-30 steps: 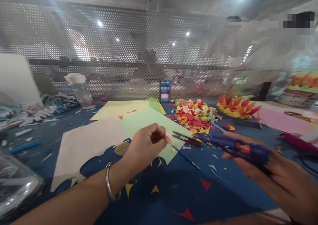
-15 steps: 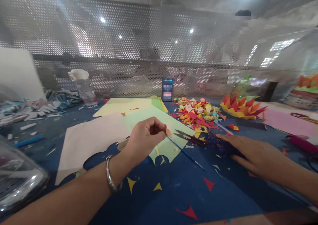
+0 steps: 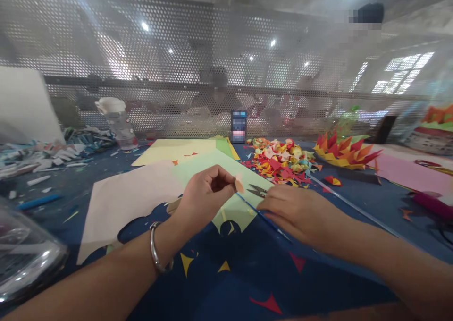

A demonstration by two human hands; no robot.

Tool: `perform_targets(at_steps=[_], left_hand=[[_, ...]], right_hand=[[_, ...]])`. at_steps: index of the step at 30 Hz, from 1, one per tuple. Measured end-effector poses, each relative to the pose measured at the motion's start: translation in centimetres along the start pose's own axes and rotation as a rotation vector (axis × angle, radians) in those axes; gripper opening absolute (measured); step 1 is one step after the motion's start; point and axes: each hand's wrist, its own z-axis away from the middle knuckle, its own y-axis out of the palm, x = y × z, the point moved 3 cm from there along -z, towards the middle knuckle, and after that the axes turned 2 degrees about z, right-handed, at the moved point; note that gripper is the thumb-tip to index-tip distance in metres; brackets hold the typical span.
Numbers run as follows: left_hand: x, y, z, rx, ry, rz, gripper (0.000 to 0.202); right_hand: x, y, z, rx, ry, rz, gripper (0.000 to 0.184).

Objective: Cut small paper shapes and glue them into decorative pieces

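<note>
Delicately, the fingers of the left hand (image 3: 208, 191) are pinched together on a small petal of thin, pale peach paper (image 3: 239, 185), held above a pale green sheet (image 3: 208, 165). A slim blue rod (image 3: 249, 206) slants down to the right from those fingertips; whether they grip its end too, I cannot tell. The right hand (image 3: 300, 212), its fingers bent, is lowered over the rod and beside the pointed metal blades of some small snips (image 3: 257, 190); how closed its fingers are, and on what, I cannot tell. A smooth, silvery bangle (image 3: 155, 250) rings the left wrist.

Smooth paper overlaps on the dark blue counter (image 3: 212, 292): the green sheet with curved bites from its near edge, a scalloped pale pink one (image 3: 130, 193) and a pale yellow one (image 3: 177, 151). Right of these rises a crumpled heap of red, yellow and peach scraps (image 3: 281, 158), then a spiky folded-paper form (image 3: 345, 153) in red, orange and yellow. Pale strips (image 3: 53, 156) lie piled at far left, near a clear, white-lidded bottle (image 3: 118, 122).

Behind stands a perforated metal screen (image 3: 159, 61), hazy figures showing through it. The upright phone (image 3: 239, 127) has its display pixelated beyond reading.
</note>
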Motion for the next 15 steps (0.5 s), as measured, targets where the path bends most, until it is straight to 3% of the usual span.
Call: perform_targets(at_steps=[5, 15], left_hand=[[0.4, -0.3, -0.1, 0.004, 0.022, 0.002, 0.014], [0.6, 0.2, -0.3, 0.037, -0.016, -0.015, 0.010]], right_hand=[[-0.4, 1.9, -2.5, 0.095, 0.019, 0.050, 0.022], [-0.8, 2.9, -2.3, 0.129, 0.055, 0.009, 0.021]])
